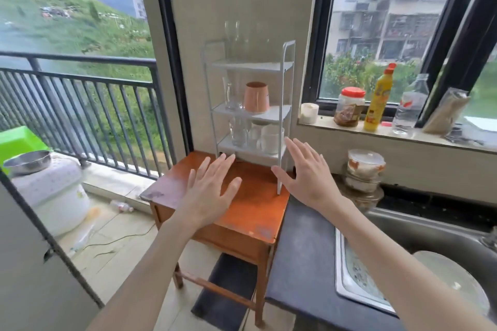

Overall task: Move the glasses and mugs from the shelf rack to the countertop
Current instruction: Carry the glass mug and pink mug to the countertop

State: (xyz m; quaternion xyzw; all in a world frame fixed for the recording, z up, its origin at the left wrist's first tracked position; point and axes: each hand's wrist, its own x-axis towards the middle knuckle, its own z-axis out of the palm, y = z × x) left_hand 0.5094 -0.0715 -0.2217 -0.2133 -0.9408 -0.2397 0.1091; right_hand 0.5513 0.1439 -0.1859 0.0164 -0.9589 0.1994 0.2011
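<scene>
the left hand (208, 191) is hovering palm down over the wooden side table (250, 212), fingers straight and spread, holding nothing. the right hand (305, 172) is hovering in the same manner just to the right of it, fingers splayed and empty, its thumb showing near the front right leg of the white shelf rack (285, 83). neither hand is touching the rack or any vessel. the rack is standing on the far part of the side table, against the wall between 2 windows, and is carrying 3 shelves. on the top shelf clear glasses (236, 35) are standing upright; they are faint against the wall and their count cannot be told. on the middle shelf a clear glass (231, 94) is standing at the left with a pink cup (256, 97) upside down beside it. on the bottom shelf 2 clear glasses (239, 130) are standing at the left and a white mug (272, 138) at the right. the dark countertop (301, 255) is adjoining the side table on its right, with a steel sink (403, 228) set into it. on the window sill above are standing a red-lidded jar (349, 106), a yellow bottle (379, 97) and a clear plastic bottle (410, 105).
</scene>
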